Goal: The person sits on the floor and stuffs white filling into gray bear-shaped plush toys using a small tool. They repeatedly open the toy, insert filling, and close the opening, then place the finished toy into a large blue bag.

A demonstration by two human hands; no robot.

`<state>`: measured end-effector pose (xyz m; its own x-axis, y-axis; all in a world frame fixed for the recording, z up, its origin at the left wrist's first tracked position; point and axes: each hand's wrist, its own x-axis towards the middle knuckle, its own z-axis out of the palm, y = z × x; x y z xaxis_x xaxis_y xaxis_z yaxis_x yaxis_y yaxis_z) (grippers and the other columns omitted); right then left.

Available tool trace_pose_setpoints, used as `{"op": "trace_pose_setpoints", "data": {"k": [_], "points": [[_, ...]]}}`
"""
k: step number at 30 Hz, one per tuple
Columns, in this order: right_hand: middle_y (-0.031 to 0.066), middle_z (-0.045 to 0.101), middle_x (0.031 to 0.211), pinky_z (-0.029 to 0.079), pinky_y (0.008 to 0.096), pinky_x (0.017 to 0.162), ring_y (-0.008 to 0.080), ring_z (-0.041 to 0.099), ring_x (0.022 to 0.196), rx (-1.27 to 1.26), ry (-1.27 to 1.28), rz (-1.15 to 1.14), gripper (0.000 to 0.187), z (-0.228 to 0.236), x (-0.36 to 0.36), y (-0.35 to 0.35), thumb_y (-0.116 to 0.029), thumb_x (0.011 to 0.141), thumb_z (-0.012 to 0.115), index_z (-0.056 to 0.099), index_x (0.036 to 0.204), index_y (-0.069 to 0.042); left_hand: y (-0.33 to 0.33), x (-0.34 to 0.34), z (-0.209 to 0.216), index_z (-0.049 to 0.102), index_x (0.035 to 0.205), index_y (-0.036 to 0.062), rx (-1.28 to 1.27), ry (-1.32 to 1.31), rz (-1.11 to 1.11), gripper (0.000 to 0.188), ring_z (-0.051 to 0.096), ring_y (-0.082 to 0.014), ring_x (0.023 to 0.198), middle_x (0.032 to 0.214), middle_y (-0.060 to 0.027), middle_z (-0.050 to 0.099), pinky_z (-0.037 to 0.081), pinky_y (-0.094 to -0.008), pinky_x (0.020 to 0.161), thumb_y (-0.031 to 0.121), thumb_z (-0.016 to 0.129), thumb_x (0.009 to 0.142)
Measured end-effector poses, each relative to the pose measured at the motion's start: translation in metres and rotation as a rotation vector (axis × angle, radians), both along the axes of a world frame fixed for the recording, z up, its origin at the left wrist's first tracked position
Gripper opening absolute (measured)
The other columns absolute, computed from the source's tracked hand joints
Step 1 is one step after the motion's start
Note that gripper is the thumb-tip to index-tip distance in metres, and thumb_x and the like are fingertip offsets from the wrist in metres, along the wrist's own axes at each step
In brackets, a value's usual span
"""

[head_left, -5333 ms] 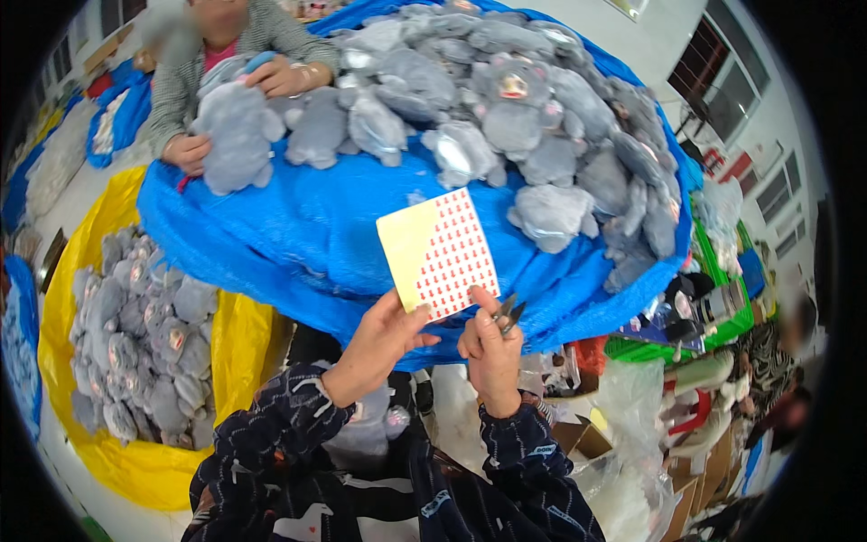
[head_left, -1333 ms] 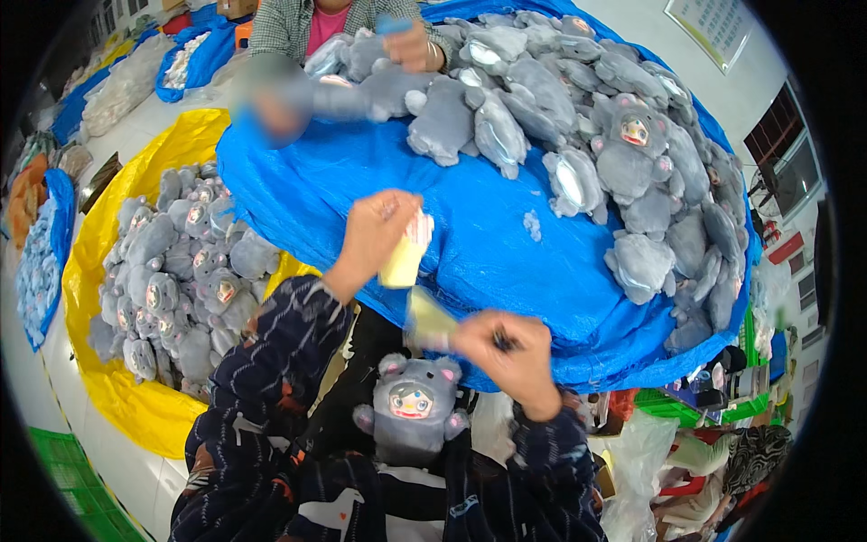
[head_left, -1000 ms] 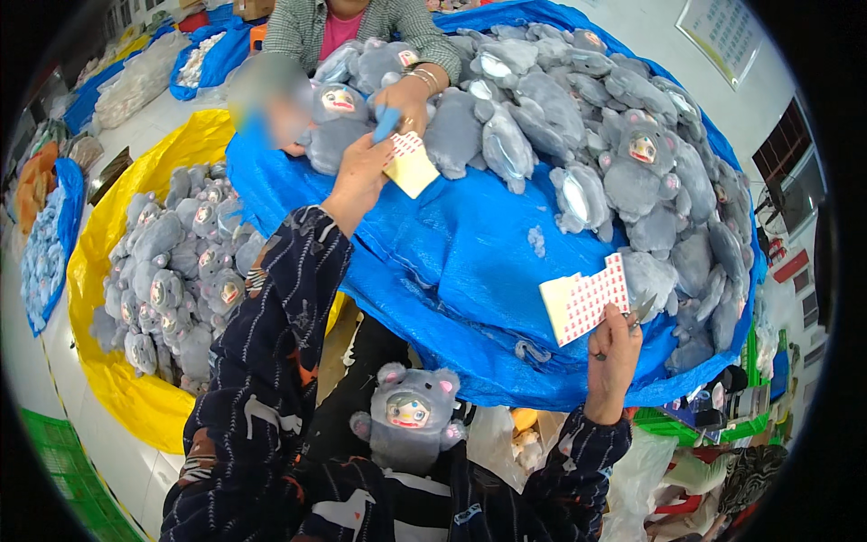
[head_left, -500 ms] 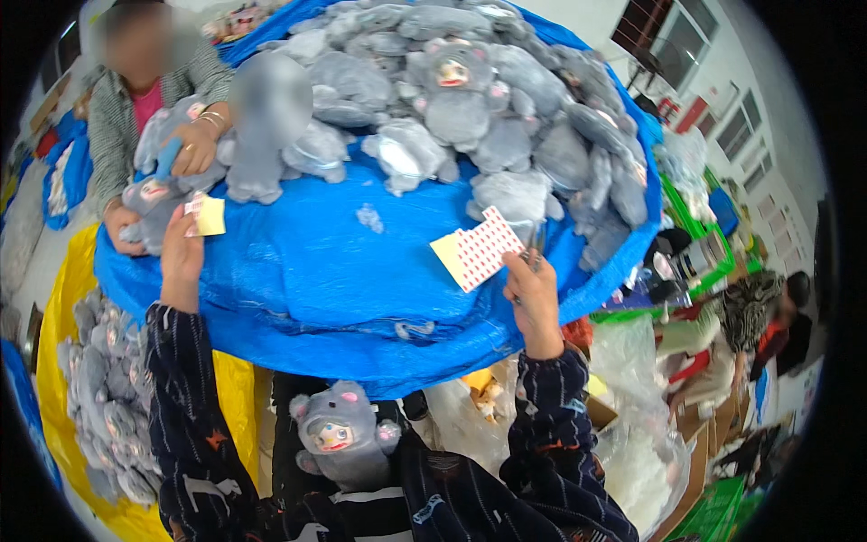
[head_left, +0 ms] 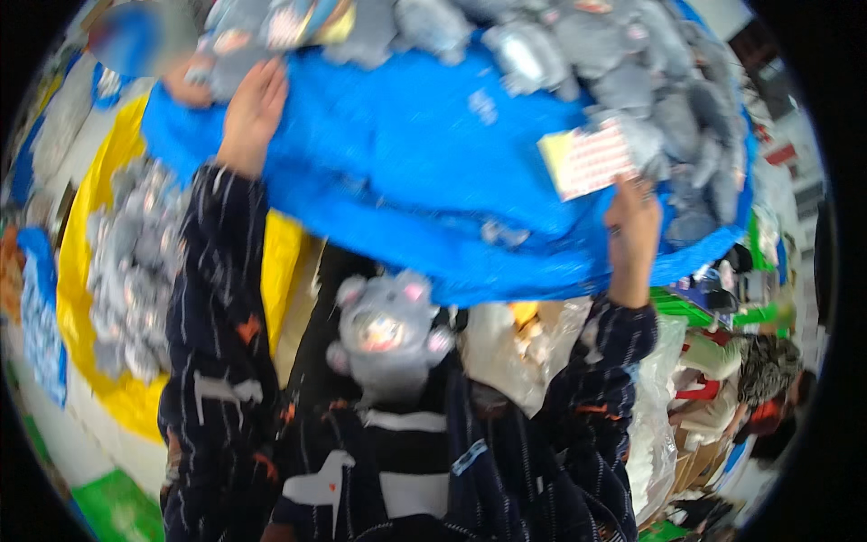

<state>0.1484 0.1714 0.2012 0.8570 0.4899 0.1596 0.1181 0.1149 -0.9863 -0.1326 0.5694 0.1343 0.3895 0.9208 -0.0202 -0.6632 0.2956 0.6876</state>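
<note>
My right hand [head_left: 632,226] is closed on a white sheet with rows of small red marks [head_left: 598,163] and a yellow strip along its left side. A small dark metal tool at the same fingers is too blurred to name. At the upper left, my left hand [head_left: 253,113] has its fingers stretched out. Just beyond its fingertips lies a smaller red-marked piece of sheet [head_left: 287,25] with a yellow part, among grey plush toys; contact is unclear. A grey plush toy with round ears and a doll face [head_left: 388,336] sits upright at my lap.
Grey plush toys [head_left: 623,86] heap along the far and right sides of a blue-covered table [head_left: 406,172]. More fill a yellow-lined container [head_left: 77,262] at left. A co-worker's hand [head_left: 188,83] touches a toy at upper left. Clear plastic bags [head_left: 492,348] lie below the table.
My view has tilted and shifted, so the table sits higher. My left hand has reached farther forward and right, and the small sheet piece now lies beyond its fingertips. The right hand keeps its sheet.
</note>
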Motion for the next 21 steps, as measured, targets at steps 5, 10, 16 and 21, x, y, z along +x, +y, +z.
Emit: {"op": "trace_pose_setpoints", "data": {"k": [5,10,16,21], "points": [[0.0013,0.054,0.066,0.039,0.0228,0.053,0.009,0.049,0.057,-0.152,-0.545,-0.149,0.029,0.001,0.006,0.018,-0.011,0.084,0.061,0.057,0.107,0.006,-0.094,-0.029,0.034,0.047,0.12,0.0006,0.243,0.141,-0.011,0.035,0.055,-0.0215,0.101,0.113,-0.0128,0.056,0.045,-0.0327,0.086,0.014,0.055,0.089],[0.0048,0.064,0.076,0.044,0.0242,0.059,0.0106,0.056,0.067,-0.393,-0.744,-0.306,0.014,0.02,-0.085,-0.001,-0.011,0.088,0.056,0.063,0.087,0.002,-0.214,-0.108,0.008,0.057,0.103,0.0004,0.496,0.558,-0.243,0.018,0.056,-0.011,0.074,0.086,-0.0059,0.06,0.045,-0.0235,0.067,0.011,0.054,0.089],[0.0143,0.063,0.078,0.047,0.0294,0.059,0.0231,0.061,0.065,-0.407,-0.494,0.489,0.008,-0.054,-0.197,-0.006,-0.004,0.078,0.065,0.061,0.078,0.003,-0.269,-0.145,-0.065,0.06,0.102,-0.0005,0.246,0.832,-0.464,0.018,0.055,-0.0071,0.076,0.086,-0.0021,0.06,0.045,-0.0204,0.065,0.011,0.057,0.089],[0.0139,0.064,0.084,0.046,0.0298,0.069,0.0201,0.061,0.076,-0.468,-0.275,0.37,0.017,-0.113,-0.203,0.002,-0.012,0.083,0.063,0.061,0.089,0.004,-0.276,-0.129,-0.064,0.056,0.111,0.0006,0.343,0.706,-0.41,0.029,0.055,-0.0084,0.079,0.094,-0.0051,0.059,0.046,-0.0221,0.067,0.011,0.062,0.085]]}}
